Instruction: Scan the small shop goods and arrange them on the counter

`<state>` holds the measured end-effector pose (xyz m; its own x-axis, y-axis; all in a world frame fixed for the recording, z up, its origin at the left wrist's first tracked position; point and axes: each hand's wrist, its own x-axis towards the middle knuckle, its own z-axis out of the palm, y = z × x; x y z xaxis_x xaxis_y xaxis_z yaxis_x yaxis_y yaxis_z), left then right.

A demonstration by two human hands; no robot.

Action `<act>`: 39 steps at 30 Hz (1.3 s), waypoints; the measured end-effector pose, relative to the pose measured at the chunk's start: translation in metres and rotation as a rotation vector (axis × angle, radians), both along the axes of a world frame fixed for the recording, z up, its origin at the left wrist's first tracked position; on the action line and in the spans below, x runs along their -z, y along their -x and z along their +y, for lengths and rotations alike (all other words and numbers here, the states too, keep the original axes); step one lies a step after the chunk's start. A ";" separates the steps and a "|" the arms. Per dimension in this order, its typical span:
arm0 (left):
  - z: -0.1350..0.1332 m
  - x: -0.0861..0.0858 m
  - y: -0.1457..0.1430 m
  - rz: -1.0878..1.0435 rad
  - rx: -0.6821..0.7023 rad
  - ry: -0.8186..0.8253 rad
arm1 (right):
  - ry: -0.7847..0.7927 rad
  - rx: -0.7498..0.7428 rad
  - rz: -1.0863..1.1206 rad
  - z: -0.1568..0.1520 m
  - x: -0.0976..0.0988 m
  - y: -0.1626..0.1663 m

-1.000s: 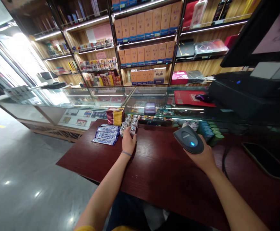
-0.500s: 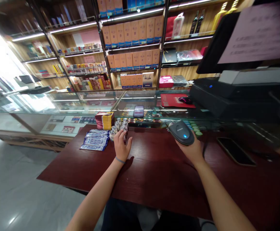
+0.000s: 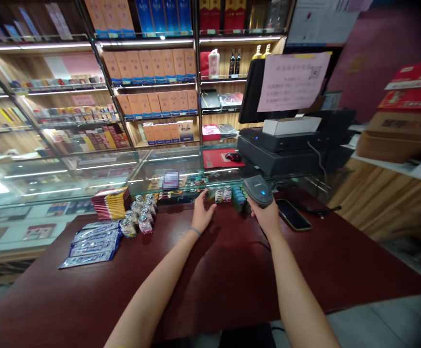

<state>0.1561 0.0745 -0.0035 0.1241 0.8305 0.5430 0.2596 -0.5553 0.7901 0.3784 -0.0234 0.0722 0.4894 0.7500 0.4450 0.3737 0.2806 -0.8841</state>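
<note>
My right hand is wrapped round a dark barcode scanner whose blue light is on. Held over the table, the scanner partly covers a group of green-capped containers. My left hand has its thumb and fingers apart and holds nothing. Just right of its fingertips stand two small jars with metallic lids. Several similar jars are grouped further left. Beside them are a stack of red and yellow packets and a row of blue and white sachets lying flat.
A phone lies on the dark red table to the right, near a cable. Behind the table runs a glass counter with a red mat and a mouse. A monitor and stacked cartons stand at the right.
My left hand has left the grouped jars and moved right, towards the two separate jars. My right hand still holds the scanner. The view has turned right.
</note>
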 end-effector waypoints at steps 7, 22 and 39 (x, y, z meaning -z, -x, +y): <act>0.027 0.013 -0.050 -0.026 0.001 0.049 | -0.030 0.011 0.126 -0.002 -0.004 -0.009; 0.030 0.013 -0.056 -0.037 -0.051 0.063 | -0.001 0.018 0.130 -0.003 -0.005 -0.005; -0.070 -0.044 0.148 -0.583 0.267 0.561 | 0.040 -0.284 -0.300 -0.013 0.007 0.072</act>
